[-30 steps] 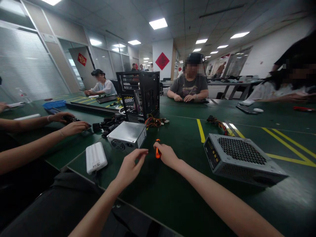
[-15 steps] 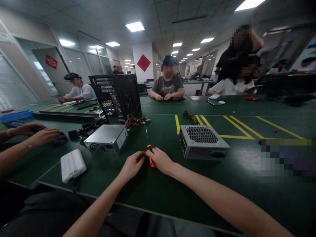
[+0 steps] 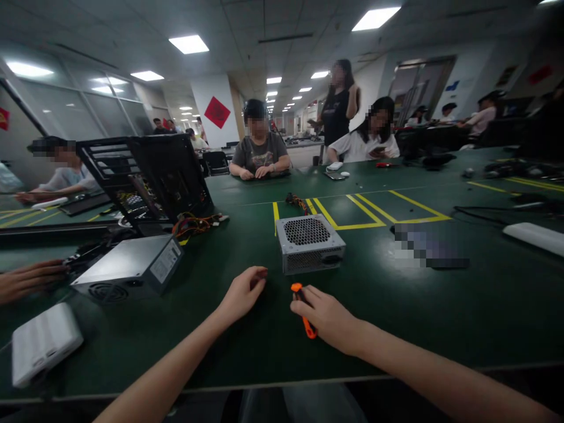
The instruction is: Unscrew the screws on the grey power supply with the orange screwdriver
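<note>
Orange-handled tool (image 3: 309,328), gripped in the right hand (image 3: 332,320), near the front edge of the green table (image 3: 247,358); left hand (image 3: 241,294) beside it, half open, fingers loosely curved. Farther from that edge, a grey power supply (image 3: 312,258); leftward, a silver one (image 3: 126,264).

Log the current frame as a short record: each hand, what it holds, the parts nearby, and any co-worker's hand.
Left hand: nothing visible in it; fingers curled
Right hand: wrapped around an orange-handled screwdriver; shaft hard to make out
Ahead of the hands: grey power supply, mesh side up
Left of the hands: silver power supply, white power bank
Behind silver power supply: black computer case
Co-worker's hand: left edge, near dark cables
</note>
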The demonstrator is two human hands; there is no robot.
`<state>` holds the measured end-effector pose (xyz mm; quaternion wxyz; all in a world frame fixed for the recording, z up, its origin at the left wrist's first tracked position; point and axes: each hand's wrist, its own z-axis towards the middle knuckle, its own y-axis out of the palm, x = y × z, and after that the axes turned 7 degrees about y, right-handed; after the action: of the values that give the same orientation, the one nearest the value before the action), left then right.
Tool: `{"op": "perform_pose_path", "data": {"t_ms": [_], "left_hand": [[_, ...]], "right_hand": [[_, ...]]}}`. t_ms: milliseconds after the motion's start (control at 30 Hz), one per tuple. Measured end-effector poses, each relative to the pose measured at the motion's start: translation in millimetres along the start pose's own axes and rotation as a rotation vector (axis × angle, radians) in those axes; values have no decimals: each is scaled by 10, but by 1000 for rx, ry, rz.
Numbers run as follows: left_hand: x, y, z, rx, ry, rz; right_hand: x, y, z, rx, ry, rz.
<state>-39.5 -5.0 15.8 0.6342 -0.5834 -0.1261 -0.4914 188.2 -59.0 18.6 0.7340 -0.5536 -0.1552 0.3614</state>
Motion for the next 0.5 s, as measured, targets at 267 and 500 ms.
{"op": "perform_pose_path", "data": {"t_ms": [267, 500], "left_hand": [[268, 336, 341, 108, 65, 133], [275, 462, 607, 112, 72, 141]], "right_hand": [[797, -349, -216, 797, 743, 797], [1243, -108, 203, 849, 898, 1023]]}}
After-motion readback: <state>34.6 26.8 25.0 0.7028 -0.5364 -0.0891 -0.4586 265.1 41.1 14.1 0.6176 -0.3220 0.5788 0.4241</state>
